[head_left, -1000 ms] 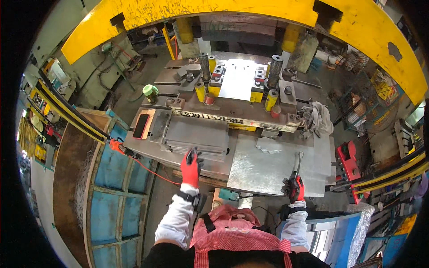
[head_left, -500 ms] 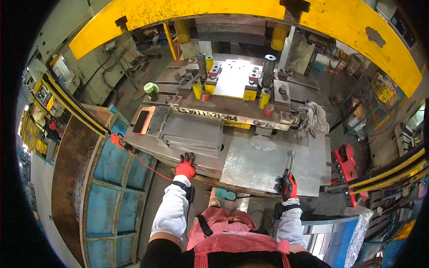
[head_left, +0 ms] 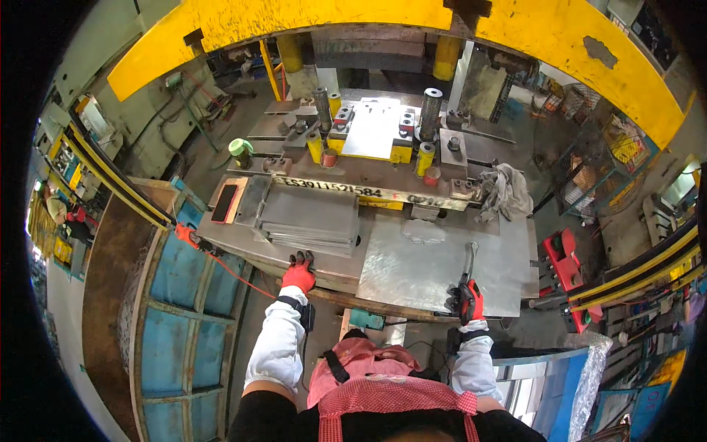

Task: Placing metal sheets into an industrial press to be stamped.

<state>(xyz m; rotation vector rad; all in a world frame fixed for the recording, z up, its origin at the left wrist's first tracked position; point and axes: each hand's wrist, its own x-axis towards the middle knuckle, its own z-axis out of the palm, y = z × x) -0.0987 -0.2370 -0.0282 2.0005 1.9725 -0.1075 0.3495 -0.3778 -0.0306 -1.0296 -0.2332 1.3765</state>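
Observation:
My left hand (head_left: 300,274), in a red glove with dark fingertips, rests on the front edge of the table with its fingers apart and nothing in it. Just beyond it is a stack of thin grey metal sheets (head_left: 309,214). My right hand (head_left: 465,300), gloved alike, is closed around a slim hand tool (head_left: 471,258) with a metal shaft and a rounded end; its exact kind is unclear. The tool points away from me over a wide, shiny metal plate (head_left: 405,265). Farther back, a bright flat sheet (head_left: 372,131) lies on the die between dark posts.
A yellow press beam (head_left: 331,15) arches overhead. A phone-like dark slab (head_left: 225,202) lies left of the stack, a grey rag (head_left: 507,193) at the table's right. A green-capped bottle (head_left: 240,151) stands behind. A blue-panelled frame (head_left: 173,331) borders the left, a red rack (head_left: 563,258) the right.
The whole view has shifted slightly, so the table and press sit a little farther left. Both hands keep nearly the same places, and the right still grips the tool.

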